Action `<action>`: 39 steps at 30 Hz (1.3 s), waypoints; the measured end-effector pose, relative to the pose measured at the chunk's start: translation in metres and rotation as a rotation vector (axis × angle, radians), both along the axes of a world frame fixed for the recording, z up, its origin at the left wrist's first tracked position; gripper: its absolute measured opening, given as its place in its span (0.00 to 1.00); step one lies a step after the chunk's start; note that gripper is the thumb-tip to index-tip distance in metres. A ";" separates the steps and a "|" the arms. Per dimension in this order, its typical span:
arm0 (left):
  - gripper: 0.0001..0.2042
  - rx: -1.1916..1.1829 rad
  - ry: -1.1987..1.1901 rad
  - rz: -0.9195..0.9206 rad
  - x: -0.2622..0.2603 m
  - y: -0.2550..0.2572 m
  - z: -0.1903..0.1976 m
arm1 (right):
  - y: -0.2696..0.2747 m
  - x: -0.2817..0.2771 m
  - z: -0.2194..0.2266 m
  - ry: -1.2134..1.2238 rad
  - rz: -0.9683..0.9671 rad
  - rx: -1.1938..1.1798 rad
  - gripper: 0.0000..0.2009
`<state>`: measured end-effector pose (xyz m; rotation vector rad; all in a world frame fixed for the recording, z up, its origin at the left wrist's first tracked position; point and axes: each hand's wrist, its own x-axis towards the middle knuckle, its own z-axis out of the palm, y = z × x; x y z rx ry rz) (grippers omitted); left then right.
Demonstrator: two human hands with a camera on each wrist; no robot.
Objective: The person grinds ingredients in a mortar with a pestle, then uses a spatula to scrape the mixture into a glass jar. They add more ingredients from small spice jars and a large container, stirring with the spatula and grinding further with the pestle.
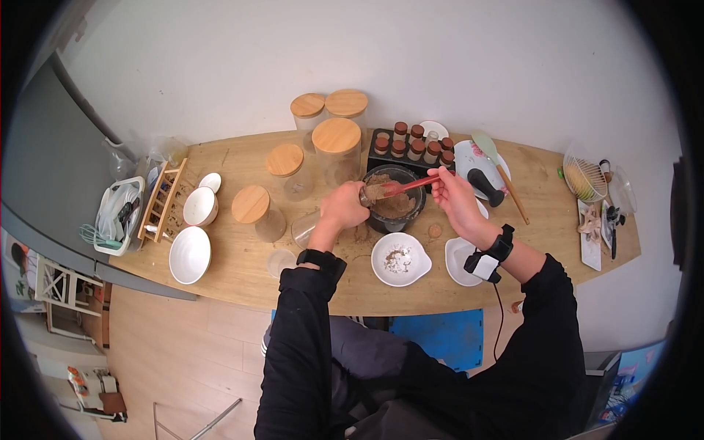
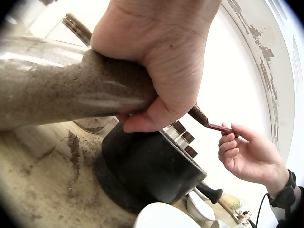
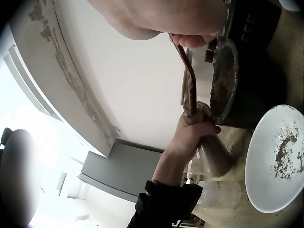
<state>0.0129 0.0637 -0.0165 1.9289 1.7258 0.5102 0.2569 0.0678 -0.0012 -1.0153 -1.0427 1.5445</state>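
Note:
My left hand (image 1: 345,207) grips a clear glass bottle (image 2: 52,80) of brown powder, tilted with its mouth toward the black mortar (image 2: 142,166). My right hand (image 1: 460,204) pinches the handle of a slim red-brown spoon (image 3: 191,78). The spoon's powder-coated end is at the bottle's mouth in the right wrist view. More brown powder (image 1: 396,207) lies inside the mortar, just below both hands. A white spouted bowl (image 1: 419,265) with some powder in it sits in front of the mortar.
Wooden-lidded jars (image 1: 337,136) stand behind and left. A rack (image 1: 379,163) of brown-capped spice bottles is behind the mortar. The black pestle (image 1: 484,187) lies to its right, near a spatula (image 1: 511,192). White bowls (image 1: 190,255) sit at the left. Powder is spilled on the table.

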 end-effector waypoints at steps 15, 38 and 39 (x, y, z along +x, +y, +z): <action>0.15 -0.015 -0.029 0.001 0.001 0.001 0.000 | 0.024 -0.028 0.012 -0.324 0.360 0.349 0.14; 0.17 0.132 -0.293 0.050 -0.018 -0.004 -0.003 | 0.010 -0.053 0.074 -0.495 0.246 0.593 0.11; 0.17 0.150 -0.355 0.063 -0.021 -0.007 0.000 | 0.009 -0.056 0.077 -0.481 0.256 0.607 0.11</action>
